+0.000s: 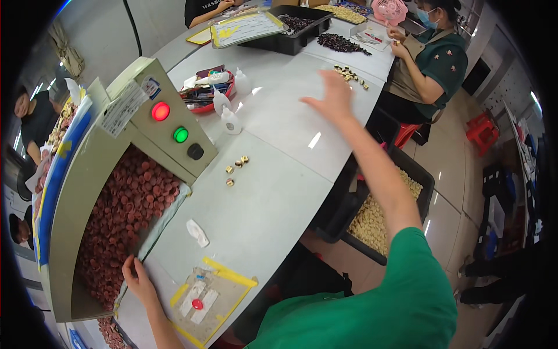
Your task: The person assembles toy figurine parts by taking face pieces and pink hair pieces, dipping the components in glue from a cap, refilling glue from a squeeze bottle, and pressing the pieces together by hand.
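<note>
My right hand (336,98) is stretched far out over the white table, thumb spread from the fingers, with nothing seen in it. Just beyond it lies a cluster of small gold-and-dark pieces (350,74). My left hand (138,278) rests at the front lip of a machine's tray, fingers loosely bent and a little apart, holding nothing I can see. Beside it is a heap of dull red round discs (128,203) in the machine. On the near table sits a flat board edged with yellow tape (218,311), bearing a bright red round piece (197,304).
The machine (168,131) has lit red and green buttons. Several small gold pieces (230,170), a crumpled white tissue (197,232), squeeze bottles (231,122) and a red basket (210,106) stand on the table. A black crate (427,180) of cream pieces is below right. A co-worker (433,70) sits at far right.
</note>
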A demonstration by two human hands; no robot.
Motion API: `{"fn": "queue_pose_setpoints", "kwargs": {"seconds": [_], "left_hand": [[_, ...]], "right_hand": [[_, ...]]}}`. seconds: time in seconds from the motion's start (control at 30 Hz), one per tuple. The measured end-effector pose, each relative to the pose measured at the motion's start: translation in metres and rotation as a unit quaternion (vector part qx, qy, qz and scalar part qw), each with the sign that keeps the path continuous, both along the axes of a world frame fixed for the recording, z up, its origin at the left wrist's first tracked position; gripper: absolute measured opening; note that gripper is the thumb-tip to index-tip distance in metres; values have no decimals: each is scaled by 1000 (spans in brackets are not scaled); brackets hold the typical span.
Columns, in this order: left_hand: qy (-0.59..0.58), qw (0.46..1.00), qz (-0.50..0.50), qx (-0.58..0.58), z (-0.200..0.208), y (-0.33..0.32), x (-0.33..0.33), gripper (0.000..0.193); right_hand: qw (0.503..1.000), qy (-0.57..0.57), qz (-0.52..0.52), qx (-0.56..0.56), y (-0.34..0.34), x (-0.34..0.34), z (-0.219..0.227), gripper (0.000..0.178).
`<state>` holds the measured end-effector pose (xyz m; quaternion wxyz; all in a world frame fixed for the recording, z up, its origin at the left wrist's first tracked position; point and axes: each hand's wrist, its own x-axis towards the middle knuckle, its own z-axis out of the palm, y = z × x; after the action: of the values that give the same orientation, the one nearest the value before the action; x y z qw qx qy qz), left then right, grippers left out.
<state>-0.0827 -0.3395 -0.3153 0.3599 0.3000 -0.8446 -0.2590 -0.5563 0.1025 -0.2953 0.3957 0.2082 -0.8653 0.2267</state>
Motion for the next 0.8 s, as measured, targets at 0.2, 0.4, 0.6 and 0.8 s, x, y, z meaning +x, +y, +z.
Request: {"fn": "queue_pose_setpoints", "kwargs": {"seconds": [0.2,0.4,0.6,0.8], "left_hand": [[71,993,25,94,-6,-6,6,23],[11,998,28,62,-3,-3,4,18],[24,996,39,81,4,10,-2,18],[16,994,41,97,6,9,-5,16]], "right_hand": [[945,-254,-203,37,79,-51,-10,99],[947,-267,-160,80,67,-89,-4,87],[954,-252,-127,99,57,-116,-4,74],[969,-233,-50,67,65,-149,-8,53]]}}
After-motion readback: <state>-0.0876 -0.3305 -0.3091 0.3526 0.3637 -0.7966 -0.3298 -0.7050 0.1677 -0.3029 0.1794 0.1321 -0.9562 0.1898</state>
